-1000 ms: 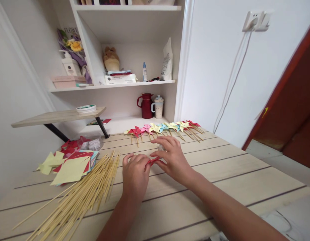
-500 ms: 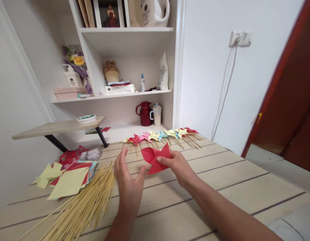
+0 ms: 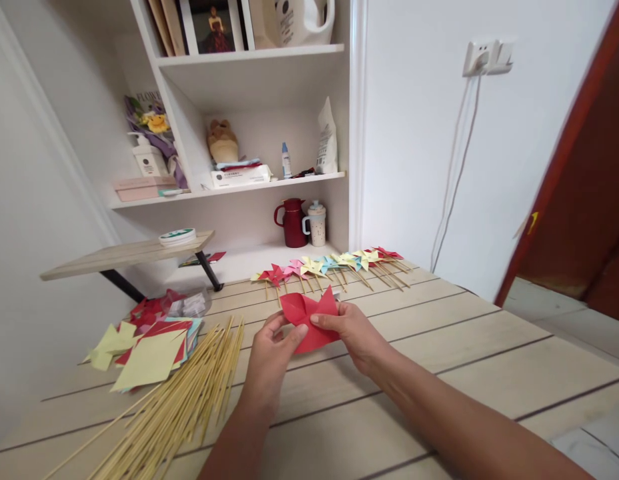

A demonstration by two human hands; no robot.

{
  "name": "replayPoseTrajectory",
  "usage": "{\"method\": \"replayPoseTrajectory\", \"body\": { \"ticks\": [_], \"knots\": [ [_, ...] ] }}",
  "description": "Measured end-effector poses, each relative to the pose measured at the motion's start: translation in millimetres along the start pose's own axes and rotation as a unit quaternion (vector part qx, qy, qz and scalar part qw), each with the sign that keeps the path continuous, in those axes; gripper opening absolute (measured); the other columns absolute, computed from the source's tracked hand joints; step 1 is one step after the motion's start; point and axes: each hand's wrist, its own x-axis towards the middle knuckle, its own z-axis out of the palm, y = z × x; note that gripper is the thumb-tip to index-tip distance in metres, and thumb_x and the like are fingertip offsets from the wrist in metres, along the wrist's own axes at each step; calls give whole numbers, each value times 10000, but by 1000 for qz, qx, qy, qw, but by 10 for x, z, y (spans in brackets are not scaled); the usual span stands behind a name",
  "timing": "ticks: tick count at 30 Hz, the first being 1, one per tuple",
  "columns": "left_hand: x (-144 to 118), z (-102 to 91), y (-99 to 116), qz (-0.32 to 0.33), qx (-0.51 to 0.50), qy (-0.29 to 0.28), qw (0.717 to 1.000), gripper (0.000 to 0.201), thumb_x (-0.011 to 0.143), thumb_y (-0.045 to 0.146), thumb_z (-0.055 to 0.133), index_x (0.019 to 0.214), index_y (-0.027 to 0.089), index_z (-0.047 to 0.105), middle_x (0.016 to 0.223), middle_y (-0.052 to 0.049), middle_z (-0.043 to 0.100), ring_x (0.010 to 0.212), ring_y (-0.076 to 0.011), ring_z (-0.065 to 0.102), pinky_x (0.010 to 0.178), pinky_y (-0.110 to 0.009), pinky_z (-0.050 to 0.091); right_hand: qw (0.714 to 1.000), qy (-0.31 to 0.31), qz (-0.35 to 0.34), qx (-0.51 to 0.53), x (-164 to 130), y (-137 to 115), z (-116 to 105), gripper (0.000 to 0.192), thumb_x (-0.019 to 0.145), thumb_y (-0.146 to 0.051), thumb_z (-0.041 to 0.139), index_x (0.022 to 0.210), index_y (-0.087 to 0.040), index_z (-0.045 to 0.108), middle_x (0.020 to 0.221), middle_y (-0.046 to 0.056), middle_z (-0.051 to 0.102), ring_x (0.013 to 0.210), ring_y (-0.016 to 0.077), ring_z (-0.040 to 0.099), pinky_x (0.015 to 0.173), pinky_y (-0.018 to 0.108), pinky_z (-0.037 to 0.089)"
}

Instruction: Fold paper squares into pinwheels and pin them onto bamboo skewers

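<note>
Bundle of thin tan wooden sticks (image 3: pixel 184 393) on the pale plank table with dark seams (image 3: pixel 439 343), nearest edge, left of and nearer than the red folded-paper pinwheel piece. That red folded-paper pinwheel piece (image 3: pixel 317 342) is up between both hands, above the table, corners bent in toward the middle, one point sticking up. Left hand (image 3: pixel 270 348) at its left edge: thumb on the front, fingers curled behind, gripping the paper. Right hand (image 3: pixel 354 331) at its right edge: thumb pressed on the face near the middle, other fingers behind and mostly hidden, pinching it.

Left of the red piece, past the sticks: stack of square paper sheets, pale yellow on top (image 3: pixel 149 361); pale yellow cut-paper shape (image 3: pixel 109 343) beside it; red cut-paper pile (image 3: pixel 147 310) behind, clear plastic container with white bits (image 3: pixel 189 305) next to that.

Beyond the red piece: row of red, pink, yellow and blue paper pinwheels on sticks (image 3: pixel 310 267), running off rightward. Far left of it, low wooden stand with black legs (image 3: pixel 109 258).

Farthest, behind the red piece: dark red jug (image 3: pixel 293 227), speckled cream handled cup (image 3: pixel 317 228) just beside, in the white shelf unit (image 3: pixel 249 61).
</note>
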Motion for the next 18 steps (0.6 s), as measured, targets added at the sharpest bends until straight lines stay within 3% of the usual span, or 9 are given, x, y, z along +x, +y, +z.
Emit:
{"method": "replayPoseTrajectory", "body": {
  "ticks": [3,8,18],
  "knots": [
    [2,12,6,-25,-24,-30,999,498,606,362,885,1041,157,755,998,-118,774,985,-280,707,915,-401,534,1000,4,16,0,-14,19,35,242,584,-315,852,707,-141,737,723,58,752,654,183,654,664,300,471],
    [-1,8,-10,-49,-31,-6,998,465,599,376,888,981,136,774,913,-122,785,934,-271,721,889,-395,545,999,6,34,2,-26,16,55,226,566,-283,852,695,-139,736,730,60,759,654,181,659,682,301,472],
    [-29,-7,-15,-24,11,-12,1000,410,666,415,844,947,123,780,862,-100,784,792,-225,722,848,-360,544,1000,-9,21,-20,-13,35,27,169,599,-273,808,667,-139,730,684,48,738,633,171,625,664,301,444]
  ]
}}
